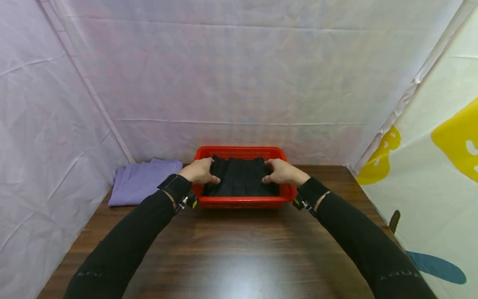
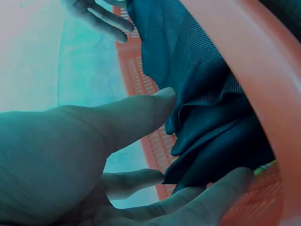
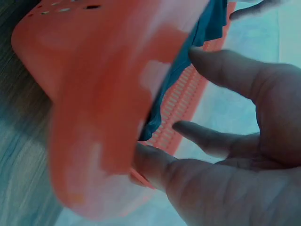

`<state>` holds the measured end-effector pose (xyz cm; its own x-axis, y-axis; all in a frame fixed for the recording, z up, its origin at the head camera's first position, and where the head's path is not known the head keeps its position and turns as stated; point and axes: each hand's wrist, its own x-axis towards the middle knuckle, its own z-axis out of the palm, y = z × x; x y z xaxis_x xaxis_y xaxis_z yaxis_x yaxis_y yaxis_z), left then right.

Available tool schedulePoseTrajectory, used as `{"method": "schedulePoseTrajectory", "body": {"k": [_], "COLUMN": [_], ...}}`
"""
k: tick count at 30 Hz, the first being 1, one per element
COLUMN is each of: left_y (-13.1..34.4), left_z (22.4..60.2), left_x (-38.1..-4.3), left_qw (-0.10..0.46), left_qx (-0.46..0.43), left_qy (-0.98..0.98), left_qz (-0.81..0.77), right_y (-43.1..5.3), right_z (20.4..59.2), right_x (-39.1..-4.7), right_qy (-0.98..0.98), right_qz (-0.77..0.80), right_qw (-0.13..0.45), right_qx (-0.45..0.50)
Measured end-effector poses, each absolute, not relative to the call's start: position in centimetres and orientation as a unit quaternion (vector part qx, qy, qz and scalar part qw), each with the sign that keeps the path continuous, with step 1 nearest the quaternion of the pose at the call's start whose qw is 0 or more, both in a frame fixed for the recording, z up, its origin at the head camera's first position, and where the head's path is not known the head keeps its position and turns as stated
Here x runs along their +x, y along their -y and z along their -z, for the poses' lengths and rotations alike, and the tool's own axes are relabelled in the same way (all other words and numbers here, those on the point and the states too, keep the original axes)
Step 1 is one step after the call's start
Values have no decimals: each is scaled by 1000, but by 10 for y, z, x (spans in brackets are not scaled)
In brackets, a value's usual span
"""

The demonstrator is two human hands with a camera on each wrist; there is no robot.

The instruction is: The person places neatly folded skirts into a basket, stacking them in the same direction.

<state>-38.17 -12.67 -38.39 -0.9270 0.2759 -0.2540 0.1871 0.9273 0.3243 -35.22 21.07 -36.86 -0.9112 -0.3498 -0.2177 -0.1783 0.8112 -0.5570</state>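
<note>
A black pleated cloth [image 1: 244, 176], which looks like a garment, lies inside a red plastic basket [image 1: 239, 199]. At the basket's left end, my left hand [image 1: 200, 171] has its thumb by the cloth's edge. In the left wrist view its fingers [image 2: 207, 202] reach down between cloth and basket wall, spread apart from the thumb. Over the right end is my right hand [image 1: 284, 172]. Its thumb [image 3: 225, 70] tip overlaps the dark cloth [image 3: 175, 70] in the right wrist view, with the other fingers extended near the basket's end. One fingertip is hidden behind the rim.
A folded lilac cloth [image 1: 143, 182] lies on the brown wooden table [image 1: 239, 249], left of the basket. White sheeting [image 1: 239, 83] hangs right behind the table. On the right, a white sheet with yellow shapes [image 1: 377, 166] borders it.
</note>
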Motion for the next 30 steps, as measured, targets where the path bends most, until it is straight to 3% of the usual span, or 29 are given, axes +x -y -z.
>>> {"method": "schedulePoseTrajectory", "body": {"k": [9,22,30], "left_y": [130,174,210], "left_z": [343,349,362], "left_x": [-329,-316,-313], "left_qw": [83,-40,-117], "left_qx": [128,126,102], "left_qy": [-967,-931,-930], "left_qz": [-204,-341,-332], "right_y": [-215,-217,-205], "right_z": [370,381,386], "right_x": [-340,-317,-303], "right_qy": [-943,-915,-914], "right_qz": [276,330,311], "right_qw": [68,1,-24], "right_qx": [-172,-231,-259]}}
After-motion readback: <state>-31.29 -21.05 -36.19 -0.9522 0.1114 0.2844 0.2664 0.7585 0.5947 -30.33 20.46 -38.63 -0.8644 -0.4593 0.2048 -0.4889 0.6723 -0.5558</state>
